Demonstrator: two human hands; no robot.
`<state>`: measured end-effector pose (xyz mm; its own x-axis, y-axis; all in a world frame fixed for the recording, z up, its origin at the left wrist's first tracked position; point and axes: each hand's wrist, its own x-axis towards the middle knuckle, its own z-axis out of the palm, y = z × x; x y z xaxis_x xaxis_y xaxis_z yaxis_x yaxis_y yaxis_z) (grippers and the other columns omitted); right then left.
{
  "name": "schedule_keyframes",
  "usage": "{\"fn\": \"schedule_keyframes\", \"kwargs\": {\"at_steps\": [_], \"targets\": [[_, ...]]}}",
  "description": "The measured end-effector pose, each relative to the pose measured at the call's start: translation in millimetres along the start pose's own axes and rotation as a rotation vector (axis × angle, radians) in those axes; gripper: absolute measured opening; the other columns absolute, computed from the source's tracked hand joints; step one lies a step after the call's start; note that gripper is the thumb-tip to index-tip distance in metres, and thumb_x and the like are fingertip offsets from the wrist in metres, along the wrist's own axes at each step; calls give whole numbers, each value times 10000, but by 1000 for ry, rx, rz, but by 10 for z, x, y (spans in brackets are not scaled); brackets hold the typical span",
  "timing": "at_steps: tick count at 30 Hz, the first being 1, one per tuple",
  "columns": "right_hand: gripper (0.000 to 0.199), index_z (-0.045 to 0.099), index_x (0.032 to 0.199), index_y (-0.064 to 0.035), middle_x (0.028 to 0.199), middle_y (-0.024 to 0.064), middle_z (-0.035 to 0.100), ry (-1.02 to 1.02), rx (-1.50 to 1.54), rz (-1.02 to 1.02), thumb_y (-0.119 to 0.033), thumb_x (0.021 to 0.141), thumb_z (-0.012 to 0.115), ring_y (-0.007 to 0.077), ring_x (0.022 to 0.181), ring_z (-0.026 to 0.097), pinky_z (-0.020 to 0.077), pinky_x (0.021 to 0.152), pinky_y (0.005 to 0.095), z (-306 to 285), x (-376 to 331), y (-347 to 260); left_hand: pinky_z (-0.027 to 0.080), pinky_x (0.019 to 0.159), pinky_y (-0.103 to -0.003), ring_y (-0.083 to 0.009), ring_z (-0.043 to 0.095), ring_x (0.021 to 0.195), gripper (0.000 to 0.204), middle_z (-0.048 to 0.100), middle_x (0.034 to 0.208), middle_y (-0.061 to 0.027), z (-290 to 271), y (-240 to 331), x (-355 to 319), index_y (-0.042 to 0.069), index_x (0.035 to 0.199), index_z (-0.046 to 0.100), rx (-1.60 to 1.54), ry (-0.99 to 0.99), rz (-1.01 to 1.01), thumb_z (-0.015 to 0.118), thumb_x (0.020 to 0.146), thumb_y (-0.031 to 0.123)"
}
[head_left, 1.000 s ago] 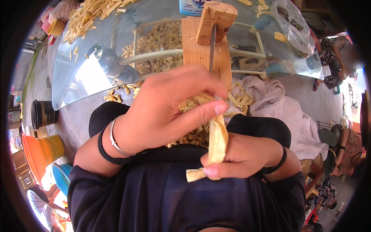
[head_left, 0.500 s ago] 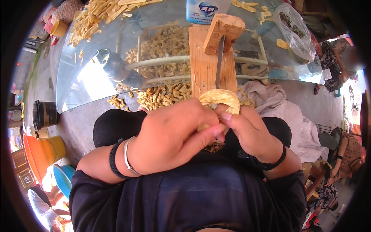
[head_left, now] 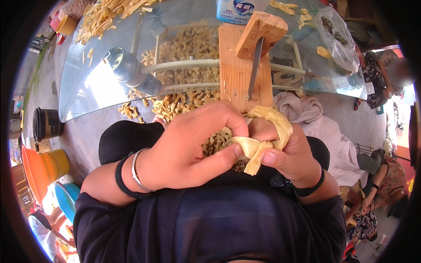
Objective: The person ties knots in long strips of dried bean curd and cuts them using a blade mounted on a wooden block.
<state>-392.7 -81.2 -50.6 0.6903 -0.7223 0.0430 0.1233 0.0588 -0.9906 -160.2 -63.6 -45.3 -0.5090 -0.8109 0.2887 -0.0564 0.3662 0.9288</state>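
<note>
Two hands meet over the lap, just right of the middle of the frame, with one pale yellow strip (head_left: pixel 283 124) between them. The left hand (head_left: pixel 195 147) pinches a fold of it between thumb and forefinger; the right hand (head_left: pixel 296 151) presses its thumb on the strip, which loops around its bent fingers. The strip has no single straight axis: it arcs over the right hand, then crosses itself between the two thumbs, one short end pointing down the frame. That crossing lies to the right of the left fingertips, and the right thumb is nearer, right against it. Below and between the hands sits a heap of small pieces (head_left: pixel 215 142). Farther up stands a wooden board (head_left: pixel 237 79) with a blade (head_left: pixel 254 72), beside a glass tabletop (head_left: pixel 193 12) bearing loose strips (head_left: pixel 109 15) at upper left.
</note>
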Motion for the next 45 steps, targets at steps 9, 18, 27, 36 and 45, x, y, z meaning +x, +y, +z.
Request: {"fn": "schedule_keyframes", "kwargs": {"at_steps": [9, 18, 27, 36, 45], "targets": [[290, 688, 998, -20, 786, 108, 648, 423, -891, -384, -31, 726, 788, 264, 667, 633, 503, 622, 324, 36, -163, 70, 471, 778, -222, -116, 575, 888, 143, 581, 1005, -117, 320, 284, 37, -44, 1095, 531, -308, 84, -177, 534, 971, 27], [278, 677, 1030, 3, 842, 117, 688, 324, -805, -407, -200, 855, 750, 260, 718, 673, 527, 648, 323, -17, -146, 23, 450, 581, -342, -281, 539, 648, 115, 496, 780, -113, 249, 78, 155, 13, 931, 550, 167, -39, 57, 624, 926, 102], [189, 645, 888, 11, 690, 82, 656, 426, -562, -171, -153, 974, 605, 146, 589, 649, 500, 544, 259, -319, -252, -170, 449, 556, -312, -240, 568, 612, 159, 562, 738, -95, -131, 38, -39, 10, 841, 598, 55, -90, -140, 651, 920, 137], [143, 641, 866, 24, 714, 83, 654, 323, -320, -44, -86, 953, 618, 125, 597, 645, 506, 534, 240, -87, -183, -96, 512, 681, -239, -108, 659, 798, 436, 671, 926, -79, 94, 196, 143, 4, 1125, 542, 85, 11, -319, 803, 804, 141], [257, 625, 822, -2, 669, 30, 606, 243, 95, 361, -193, 989, 583, 61, 530, 532, 422, 489, 209, -83, -154, -193, 514, 537, -313, -248, 640, 594, 329, 678, 824, -89, -49, 84, 187, 22, 1005, 632, 542, -60, 98, 687, 681, 7]]}}
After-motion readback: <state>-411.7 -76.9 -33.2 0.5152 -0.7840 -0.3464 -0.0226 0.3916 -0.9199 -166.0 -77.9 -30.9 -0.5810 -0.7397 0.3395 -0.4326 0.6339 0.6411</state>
